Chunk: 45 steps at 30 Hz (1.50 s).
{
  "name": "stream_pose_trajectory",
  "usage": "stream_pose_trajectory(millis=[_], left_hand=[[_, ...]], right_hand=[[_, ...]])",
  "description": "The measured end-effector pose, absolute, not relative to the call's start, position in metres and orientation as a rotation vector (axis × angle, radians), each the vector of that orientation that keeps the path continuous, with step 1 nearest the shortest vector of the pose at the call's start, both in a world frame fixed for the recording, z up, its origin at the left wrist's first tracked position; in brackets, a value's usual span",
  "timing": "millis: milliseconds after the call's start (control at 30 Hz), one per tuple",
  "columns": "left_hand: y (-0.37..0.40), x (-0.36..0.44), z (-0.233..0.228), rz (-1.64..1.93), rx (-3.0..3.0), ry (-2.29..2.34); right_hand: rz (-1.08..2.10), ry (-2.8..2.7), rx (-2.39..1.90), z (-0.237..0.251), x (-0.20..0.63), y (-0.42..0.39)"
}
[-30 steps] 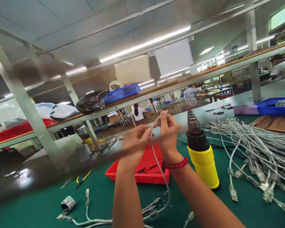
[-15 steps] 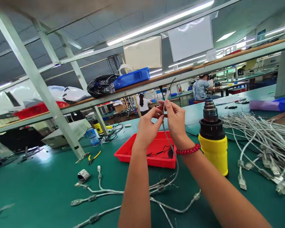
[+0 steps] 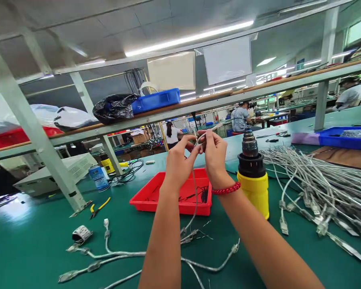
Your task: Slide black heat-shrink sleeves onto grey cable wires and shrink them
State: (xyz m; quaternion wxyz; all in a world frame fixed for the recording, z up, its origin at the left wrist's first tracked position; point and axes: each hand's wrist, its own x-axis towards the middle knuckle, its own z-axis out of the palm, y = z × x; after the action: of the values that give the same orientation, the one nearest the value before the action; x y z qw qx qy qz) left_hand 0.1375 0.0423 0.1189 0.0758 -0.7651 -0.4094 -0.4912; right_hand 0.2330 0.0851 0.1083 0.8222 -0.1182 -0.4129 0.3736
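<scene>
Both hands are raised over the red tray (image 3: 171, 207), pinching one clear-jacketed grey cable (image 3: 195, 190) near its end. My left hand (image 3: 180, 160) has thumb and fingers closed on it, and my right hand (image 3: 215, 154), with a red bead bracelet at the wrist, grips it close beside. The cable's end points up to the right past my right fingers; its fine detail is too small to make out. Below, the cable hangs past the tray's front to several USB cables (image 3: 117, 257) on the green bench. Thin black pieces (image 3: 203, 194) lie in the tray.
A yellow hot air gun (image 3: 254, 188) stands nozzle up right of my right hand. Farther right lies a heap of USB cables (image 3: 325, 180). Yellow-handled pliers (image 3: 100, 207), a label roll (image 3: 82, 234) and a blue bottle (image 3: 98, 178) are at left. A shelf (image 3: 156, 112) crosses above.
The cable end has swung from nearly upright to leaning right. My view has turned right, so the bench things sit farther left. Both hands keep their hold.
</scene>
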Motion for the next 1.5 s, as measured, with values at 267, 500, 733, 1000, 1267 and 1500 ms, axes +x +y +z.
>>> stream_pose_trajectory(millis=[267,500,733,1000,1267,1500], left_hand=[[0.046,0.134,0.12,-1.609,-2.525,-1.314],[0.049,0.142,0.115,-1.551,-2.481,-1.332],[0.06,0.144,0.107,-1.655,-2.247,-1.052],[0.053,0.151,0.108,-1.784,-2.047,-0.9],[0.05,0.153,0.109,-1.72,-2.037,-0.843],[0.046,0.153,0.112,-1.673,-2.016,-0.866]], right_hand=[[0.909,-0.642,-0.231,0.116,0.247,0.085],[0.931,-0.556,-0.2,0.121,0.25,0.078],[0.897,-0.51,-0.215,0.121,0.251,0.074],[1.028,-0.422,-0.182,0.128,0.253,0.071],[1.006,-0.422,-0.154,0.132,0.262,0.065],[1.074,-0.395,-0.142,0.132,0.261,0.065]])
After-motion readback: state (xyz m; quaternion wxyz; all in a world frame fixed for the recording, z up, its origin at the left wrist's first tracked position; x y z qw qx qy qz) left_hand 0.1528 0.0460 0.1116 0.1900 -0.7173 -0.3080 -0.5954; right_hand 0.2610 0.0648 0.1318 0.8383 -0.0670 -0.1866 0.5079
